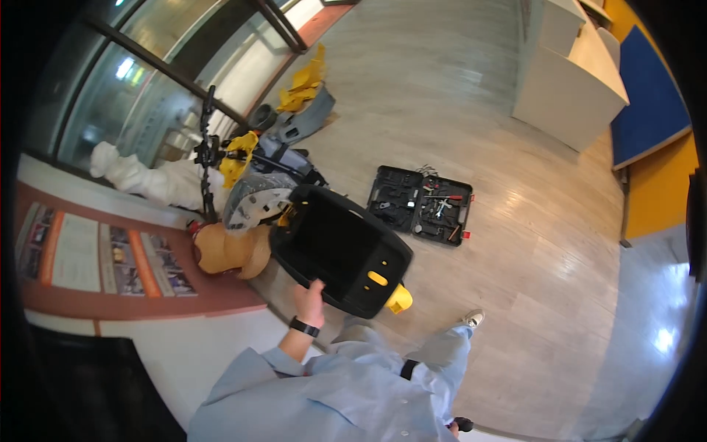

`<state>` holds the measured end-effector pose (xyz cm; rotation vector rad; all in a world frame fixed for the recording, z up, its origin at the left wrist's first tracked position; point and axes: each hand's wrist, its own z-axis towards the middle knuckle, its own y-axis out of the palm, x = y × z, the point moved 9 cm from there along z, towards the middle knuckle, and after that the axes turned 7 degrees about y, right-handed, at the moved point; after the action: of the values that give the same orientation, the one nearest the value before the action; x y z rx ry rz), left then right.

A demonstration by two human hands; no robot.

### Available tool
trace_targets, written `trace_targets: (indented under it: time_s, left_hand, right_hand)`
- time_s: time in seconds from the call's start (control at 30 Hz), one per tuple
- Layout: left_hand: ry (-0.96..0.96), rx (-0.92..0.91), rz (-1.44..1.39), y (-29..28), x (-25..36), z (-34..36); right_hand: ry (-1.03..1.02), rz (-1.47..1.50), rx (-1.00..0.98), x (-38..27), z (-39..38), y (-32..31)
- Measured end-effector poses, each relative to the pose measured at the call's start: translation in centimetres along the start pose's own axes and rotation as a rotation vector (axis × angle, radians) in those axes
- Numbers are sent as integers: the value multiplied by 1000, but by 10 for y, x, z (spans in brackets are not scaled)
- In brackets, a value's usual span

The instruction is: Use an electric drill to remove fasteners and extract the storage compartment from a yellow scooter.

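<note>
My left hand (310, 303) is closed on the near rim of a large black plastic shell (328, 239), shaped like a shallow tub. Yellow shows through slots in its floor, and a yellow piece (399, 299) sticks out at its right end. The shell is held in front of my legs, above the floor. At the bottom edge, only a bit of my right hand (453, 429) shows, closed around a small dark object (463, 424) whose kind I cannot make out.
An open black tool case (421, 205) with several tools lies on the floor beyond the shell. Left of it stand a partly dismantled machine with grey and yellow panels (276, 158), a tan rounded piece (221, 249) and white wrapping (151, 175). A white desk (563, 81) is far right.
</note>
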<state>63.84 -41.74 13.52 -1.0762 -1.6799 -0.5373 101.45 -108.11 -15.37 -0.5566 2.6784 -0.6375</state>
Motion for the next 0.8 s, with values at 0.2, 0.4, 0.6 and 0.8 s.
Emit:
trace_targets:
  time_s: [0.2,0.4,0.6,0.8]
  left_hand:
    - [277,-59,210,116,13,-125]
    - [253,-225,219,248,16,-188]
    - [338,-309,241,373,49,-213]
    - [481,-255,385,486,90,-169]
  right_hand:
    - [-166,-429,-161,-189,53,-35]
    - [-278,-437,-21,-446,68,-6]
    - [-540,-505,-134,-666,21,116]
    - [-738,-861,-60,-812,-39,225]
